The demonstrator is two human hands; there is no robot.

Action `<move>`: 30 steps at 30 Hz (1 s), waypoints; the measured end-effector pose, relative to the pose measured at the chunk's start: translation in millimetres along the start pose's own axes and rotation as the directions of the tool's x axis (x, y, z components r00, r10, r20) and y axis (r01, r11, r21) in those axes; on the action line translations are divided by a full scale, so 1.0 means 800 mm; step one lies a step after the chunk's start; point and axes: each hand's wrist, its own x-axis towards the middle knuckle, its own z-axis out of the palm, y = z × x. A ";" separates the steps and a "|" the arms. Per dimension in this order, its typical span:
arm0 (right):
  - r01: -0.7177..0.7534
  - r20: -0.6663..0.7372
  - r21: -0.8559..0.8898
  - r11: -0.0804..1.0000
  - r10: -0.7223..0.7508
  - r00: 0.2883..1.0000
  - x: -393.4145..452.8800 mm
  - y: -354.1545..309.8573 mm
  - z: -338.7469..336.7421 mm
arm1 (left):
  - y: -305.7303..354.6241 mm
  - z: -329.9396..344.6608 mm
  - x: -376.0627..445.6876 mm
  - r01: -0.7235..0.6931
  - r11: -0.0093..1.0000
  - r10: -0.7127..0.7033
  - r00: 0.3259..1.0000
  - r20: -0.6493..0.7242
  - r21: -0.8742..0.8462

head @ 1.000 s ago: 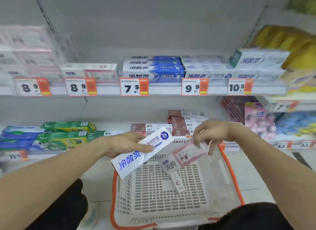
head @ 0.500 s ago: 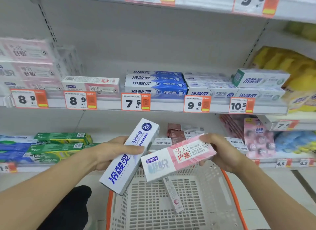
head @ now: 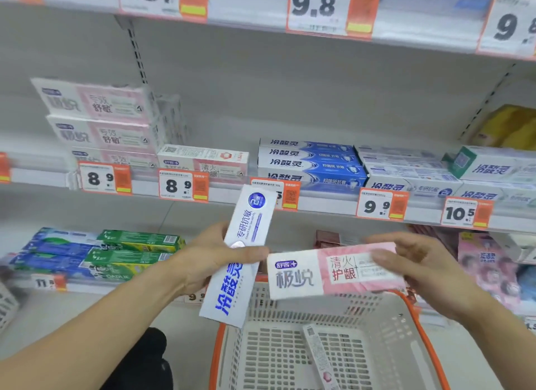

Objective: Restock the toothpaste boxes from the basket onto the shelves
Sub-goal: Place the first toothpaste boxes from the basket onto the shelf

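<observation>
- Our left hand [head: 208, 256] gripped the white box [head: 242, 253]; our right hand [head: 417, 262] pinched the pink box [head: 333, 269].
- Both had risen from the basket [head: 333, 346] toward the shelf [head: 327, 208] above; shelving seemed next.
- One box [head: 320, 357] lay below.

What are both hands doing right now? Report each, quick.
Left hand: holding the white and blue toothpaste box, tilted upward.
Right hand: holding the pink and white toothpaste box above the basket.
</observation>
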 end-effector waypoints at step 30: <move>0.285 0.144 -0.484 0.827 -0.246 0.959 0.323 -0.134 0.195 | 0.010 -0.115 -0.009 -0.081 0.971 0.137 0.959 -0.247 0.223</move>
